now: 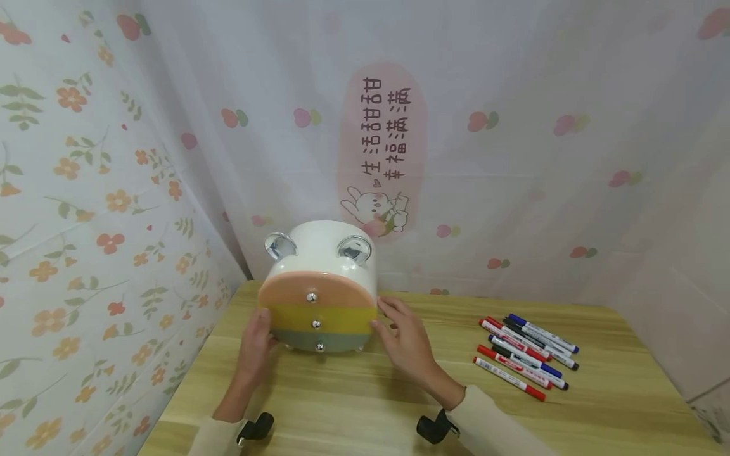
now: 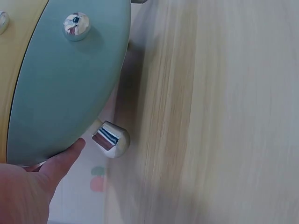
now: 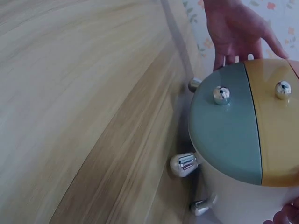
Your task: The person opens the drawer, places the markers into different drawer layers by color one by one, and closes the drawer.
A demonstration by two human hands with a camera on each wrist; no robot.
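A small rounded drawer box [image 1: 322, 304] with a white shell stands at the back left of the table in the head view. Its front has orange, yellow and green drawers, each with a silver knob. Two shiny silver ears rise from its top, and silver feet [image 2: 111, 139] show beneath it. My left hand [image 1: 255, 348] touches the box's left side, fingers lying along it and thumb near the front edge. On the opposite side, my right hand [image 1: 407, 339] rests its fingertips against the shell, with the thumb by the front edge. Some fingertips are hidden.
Several red, blue and black markers [image 1: 516, 364] lie in a loose pile on the wooden table [image 1: 353, 411], to the right. A patterned cloth [image 1: 485, 177] hangs behind the table, and a floral one [image 1: 102, 253] along its left.
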